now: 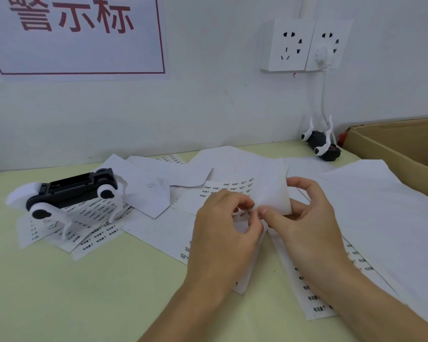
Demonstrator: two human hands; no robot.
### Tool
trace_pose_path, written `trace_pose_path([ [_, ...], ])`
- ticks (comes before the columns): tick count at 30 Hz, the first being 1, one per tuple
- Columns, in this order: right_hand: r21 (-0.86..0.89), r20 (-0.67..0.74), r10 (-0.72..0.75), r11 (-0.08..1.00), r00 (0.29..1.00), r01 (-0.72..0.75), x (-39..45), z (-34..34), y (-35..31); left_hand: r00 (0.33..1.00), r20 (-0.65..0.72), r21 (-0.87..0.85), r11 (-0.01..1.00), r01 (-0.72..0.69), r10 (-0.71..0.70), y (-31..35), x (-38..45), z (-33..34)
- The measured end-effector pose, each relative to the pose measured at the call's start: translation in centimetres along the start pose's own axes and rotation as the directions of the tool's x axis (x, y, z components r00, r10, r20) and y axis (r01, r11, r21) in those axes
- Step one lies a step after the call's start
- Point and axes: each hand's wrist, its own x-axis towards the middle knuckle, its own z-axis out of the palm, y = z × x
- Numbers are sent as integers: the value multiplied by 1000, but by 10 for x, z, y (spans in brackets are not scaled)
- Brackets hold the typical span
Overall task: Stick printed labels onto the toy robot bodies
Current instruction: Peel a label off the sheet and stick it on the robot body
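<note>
Two bare hands meet over the pale green tabletop [89, 287], and from my remote seat I read them as working a label loose. At the near centre, my left hand [223, 230] has its fingers curled in a tight pinch at the edge of a small white backing sheet of printed labels [273, 196], while my right hand [307, 218] pinches the same sheet from the other side, thumb on top and fingers curled behind it. Whether a single label has already lifted free I cannot tell; the fingertips hide it.

More loose white label sheets with rows of black print [331, 287] lie under and around both wrists, spreading toward 3 o'clock.

Out at 10 o'clock from the hands, well apart from them, lies the black toy robot body with white legs and round white joints [72, 191], resting on its back atop a scatter of printed sheets. Its long axis runs roughly left to right, tipped slightly up toward the wall. I judge the left hand the nearer one, so the coming move likely carries a peeled label leftward to that body.

Farther back at 1 o'clock, a second black toy robot with white legs [321, 144] sits against the wall beneath white wall sockets [304, 44], beside a brown cardboard box [393, 144]. A red-lettered wall sign [79, 33] hangs at 11 o'clock.
</note>
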Motion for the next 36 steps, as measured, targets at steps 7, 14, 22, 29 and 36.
trace_pose_path([
  [7, -56, 6, -97, 994, 995, 97, 1, 0, 4, 1000, 18, -11, 1000, 14, -14, -2, 0, 0],
  [14, -122, 21, -117, 985, 993, 119, 2, 1, 5, 998, 45, -9, 999, 51, -50, -5, 0, 1],
  [22, -114, 39, -123, 985, 992, 127, 1, 3, 6, 994, 10, -40, 993, 108, -108, -4, 0, 1],
  [29, -93, 39, -125, 987, 991, 128, 3, 5, 7, 977, 42, -126, 969, 213, -209, -6, 3, 1],
  [36, -87, 40, -128, 988, 991, 131, 2, 4, 8, 964, 81, -165, 951, 263, -252, -7, 5, 1],
])
